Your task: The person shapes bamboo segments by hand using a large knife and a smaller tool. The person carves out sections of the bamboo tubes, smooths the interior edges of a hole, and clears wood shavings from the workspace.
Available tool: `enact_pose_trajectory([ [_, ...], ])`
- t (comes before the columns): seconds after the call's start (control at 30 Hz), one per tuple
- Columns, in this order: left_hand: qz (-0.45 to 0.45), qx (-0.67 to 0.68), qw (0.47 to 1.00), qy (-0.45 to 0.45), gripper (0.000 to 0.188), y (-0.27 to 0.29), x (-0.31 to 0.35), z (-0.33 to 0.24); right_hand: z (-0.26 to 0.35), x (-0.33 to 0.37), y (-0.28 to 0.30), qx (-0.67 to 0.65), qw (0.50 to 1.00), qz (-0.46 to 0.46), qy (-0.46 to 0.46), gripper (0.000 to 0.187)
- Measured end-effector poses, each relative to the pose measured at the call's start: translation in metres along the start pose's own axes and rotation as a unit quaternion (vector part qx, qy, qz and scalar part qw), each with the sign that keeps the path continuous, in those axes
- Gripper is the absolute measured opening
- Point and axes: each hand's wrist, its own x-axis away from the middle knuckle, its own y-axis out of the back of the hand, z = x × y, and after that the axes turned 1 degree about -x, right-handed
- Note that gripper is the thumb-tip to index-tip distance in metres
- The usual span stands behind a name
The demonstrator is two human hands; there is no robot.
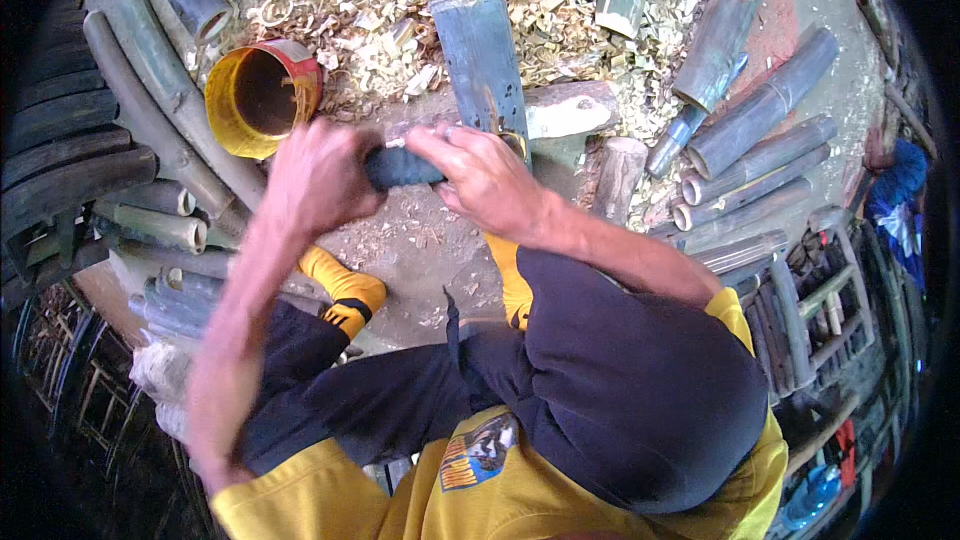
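Note:
My left hand (322, 178) is closed in a fist around one end of a short dark blue-grey cylinder (398, 168). The fingers of my right hand (490, 180) wrap over its other end. Whether it is a tool handle or a piece of bamboo I cannot tell, as both ends are hidden and the left hand is slightly blurred. Just beyond my right hand, a thick dark bamboo tube (478, 55) points away from me. Its near end lies close to a pale-barked log (570, 110) lying crosswise.
A yellow-and-red bucket (222, 105) stands on its side or tilted at the left. Wood shavings (370, 0) cover the ground ahead. Cut bamboo tubes (765, 105) lie at the right, more bamboo poles (165, 105) at the left. A short log (620, 180) stands near my right forearm.

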Motion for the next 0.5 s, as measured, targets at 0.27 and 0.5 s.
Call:
enact_pose_trajectory([
  [0.27, 0.083, 0.027, 0.990, -0.106, 0.025, -0.033, -0.024, 0.039, -0.006, 0.008, -0.019, -0.146, 0.955, 0.175, -0.190, 0.035],
  [0.5, 0.076, 0.438, 0.839, 0.315, 0.033, -0.163, 0.069, -0.091, -0.020, 0.027, 0.007, 0.056, 0.834, 0.538, 0.114, 0.016],
])
